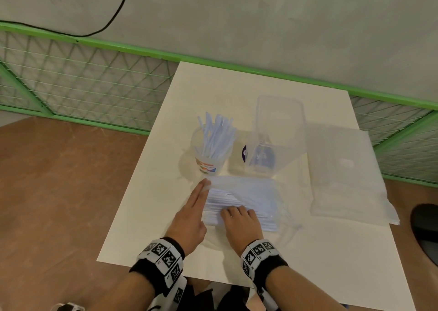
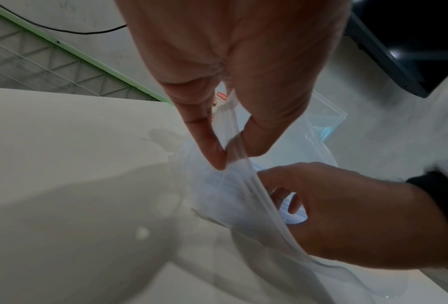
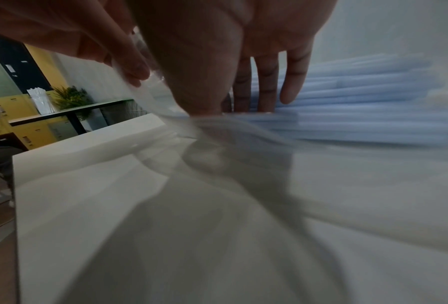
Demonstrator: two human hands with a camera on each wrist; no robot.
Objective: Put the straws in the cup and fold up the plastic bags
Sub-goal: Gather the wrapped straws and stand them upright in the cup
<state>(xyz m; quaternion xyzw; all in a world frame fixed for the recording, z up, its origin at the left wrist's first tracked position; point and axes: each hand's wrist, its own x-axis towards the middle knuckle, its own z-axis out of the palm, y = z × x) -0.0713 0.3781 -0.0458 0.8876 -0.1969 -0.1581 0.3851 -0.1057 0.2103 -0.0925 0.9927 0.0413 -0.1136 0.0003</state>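
Note:
A clear bag (image 1: pixel 258 192) of pale blue straws (image 1: pixel 219 202) lies on the white board (image 1: pixel 151 192), just in front of a printed cup (image 1: pixel 208 166) that holds several straws (image 1: pixel 215 132). My left hand (image 1: pixel 205 184) pinches the bag's open edge (image 2: pixel 233 144) between thumb and finger and lifts the film. My right hand (image 1: pixel 237 212) reaches into the bag's mouth. Its fingers (image 3: pixel 265 88) lie over the straws (image 3: pixel 373 107), with the thumb (image 3: pixel 199 86) down at their ends. The fingertips are hidden in the head view.
An empty clear box (image 1: pixel 278 132) stands right of the cup. Flat plastic bags (image 1: pixel 343 173) lie at the board's right edge. A green mesh fence (image 1: pixel 83 80) runs behind. A dark round object (image 1: pixel 426 230) sits at the far right.

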